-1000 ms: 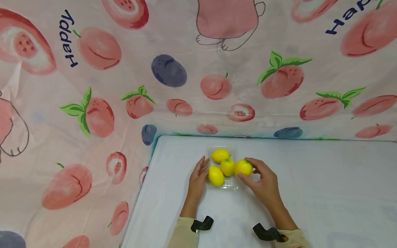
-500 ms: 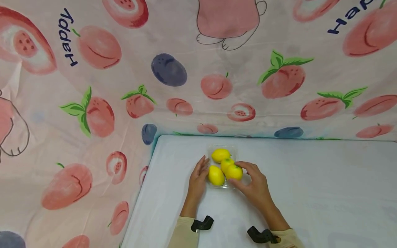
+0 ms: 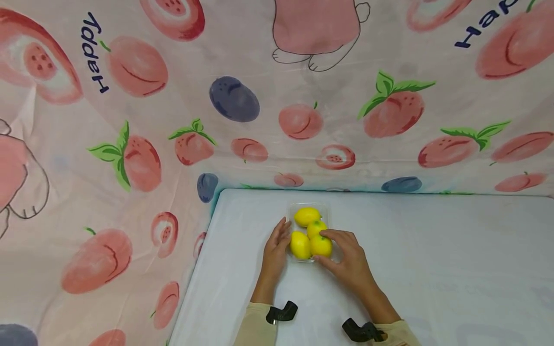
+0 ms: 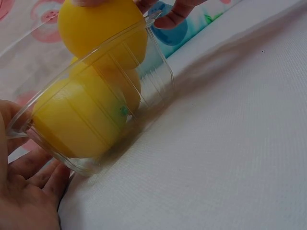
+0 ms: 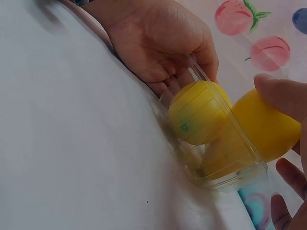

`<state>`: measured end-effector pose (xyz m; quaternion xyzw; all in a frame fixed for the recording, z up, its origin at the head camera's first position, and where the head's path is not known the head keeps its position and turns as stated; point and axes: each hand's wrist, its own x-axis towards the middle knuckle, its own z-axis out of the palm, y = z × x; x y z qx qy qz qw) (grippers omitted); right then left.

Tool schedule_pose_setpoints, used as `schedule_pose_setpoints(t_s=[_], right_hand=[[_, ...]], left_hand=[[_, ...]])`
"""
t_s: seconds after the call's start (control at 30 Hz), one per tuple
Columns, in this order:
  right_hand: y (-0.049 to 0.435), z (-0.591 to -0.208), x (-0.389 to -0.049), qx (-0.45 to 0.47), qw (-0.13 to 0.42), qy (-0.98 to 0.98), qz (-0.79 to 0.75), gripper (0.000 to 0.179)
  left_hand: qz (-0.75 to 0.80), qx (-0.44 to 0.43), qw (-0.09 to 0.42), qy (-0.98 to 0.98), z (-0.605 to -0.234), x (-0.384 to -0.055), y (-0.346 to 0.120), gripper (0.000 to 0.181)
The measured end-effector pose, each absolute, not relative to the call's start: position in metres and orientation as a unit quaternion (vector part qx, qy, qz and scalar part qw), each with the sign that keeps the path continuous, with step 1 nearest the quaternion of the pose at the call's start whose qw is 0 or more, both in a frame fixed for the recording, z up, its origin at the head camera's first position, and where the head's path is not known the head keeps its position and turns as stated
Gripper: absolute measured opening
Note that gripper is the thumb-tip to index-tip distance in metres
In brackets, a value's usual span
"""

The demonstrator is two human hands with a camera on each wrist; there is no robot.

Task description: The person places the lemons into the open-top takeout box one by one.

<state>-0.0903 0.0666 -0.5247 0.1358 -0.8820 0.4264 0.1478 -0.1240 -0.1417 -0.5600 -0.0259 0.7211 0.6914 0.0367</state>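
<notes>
In the head view my right hand (image 3: 351,259) pinches a yellow lemon (image 3: 321,247) between thumb and fingers, at the near right corner of a clear plastic tray (image 3: 325,210). In the right wrist view the thumb (image 5: 280,93) presses on this lemon (image 5: 261,127), which is partly above the rim. More lemons lie in the tray: one at the back (image 3: 307,216), one in the middle partly covered, and one at the near left (image 3: 300,245). My left hand (image 3: 274,254) rests along the tray's left side, fingers extended; in the left wrist view they touch its wall.
The tray stands on a white table (image 3: 433,259). Behind and left of it hangs a pink cloth (image 3: 259,86) printed with fruit. A black strap mount (image 3: 282,312) sits on the left wrist and another mount (image 3: 362,330) on the right.
My right hand has moved left and a little nearer with its lemon, from beyond the tray's right edge to over its near right corner. The left hand has stayed in place.
</notes>
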Motion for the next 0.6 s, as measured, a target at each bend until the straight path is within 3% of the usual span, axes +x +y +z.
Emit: schedule_pose_setpoints(t_s=[0.6], right_hand=[[0.0584,-0.5204,-0.0904,0.092,0.135,-0.867,0.47,0.04]], left_hand=[[0.695,-0.029,0.037,0.717,-0.5598,-0.1241,-0.1419,0.052]])
